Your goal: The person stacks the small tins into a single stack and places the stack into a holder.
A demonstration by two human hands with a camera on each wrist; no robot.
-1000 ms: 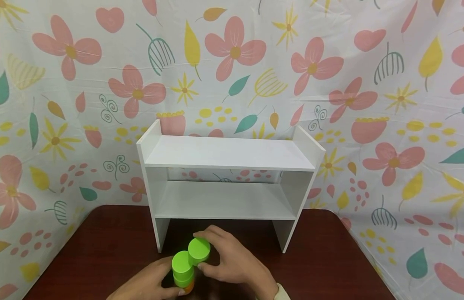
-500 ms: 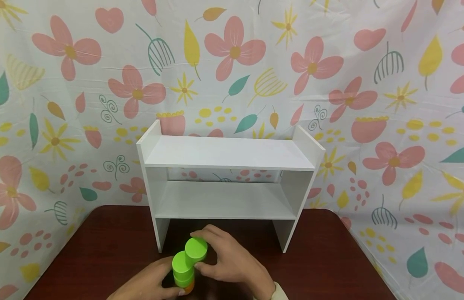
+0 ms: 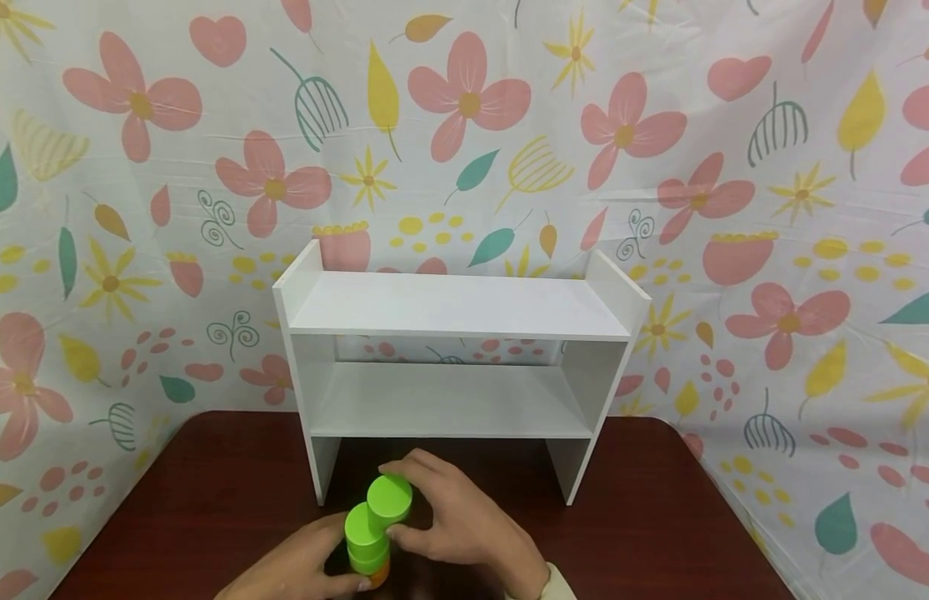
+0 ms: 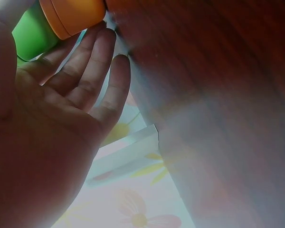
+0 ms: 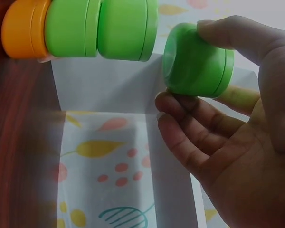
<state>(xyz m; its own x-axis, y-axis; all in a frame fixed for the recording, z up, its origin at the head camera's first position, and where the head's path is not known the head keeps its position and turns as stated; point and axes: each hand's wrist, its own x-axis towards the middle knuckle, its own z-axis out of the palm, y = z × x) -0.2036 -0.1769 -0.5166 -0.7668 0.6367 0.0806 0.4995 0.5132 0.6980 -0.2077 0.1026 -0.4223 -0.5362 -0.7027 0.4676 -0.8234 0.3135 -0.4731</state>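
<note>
Three small round jars stand stacked near the table's front: an orange jar (image 3: 379, 575) at the bottom, then a green jar (image 5: 69, 28), then another green jar (image 5: 125, 29) on top. My left hand (image 3: 302, 560) holds the stack from the left, its thumb low by the orange jar and its fingers around the far side. Just above and right of the stack, my right hand (image 3: 464, 518) grips a third green jar (image 5: 197, 61) between thumb and fingers. In the right wrist view, a gap separates this held jar from the stack's top.
A white two-tier shelf (image 3: 457, 308) stands behind the hands on the dark red-brown table (image 3: 209, 492). Its lower board (image 3: 449, 400) sits above an open space. A flower-patterned cloth (image 3: 464, 192) hangs behind the table.
My right hand has moved slightly left with the green jar, closer over the stack. My left hand and the stack have stayed in place.
</note>
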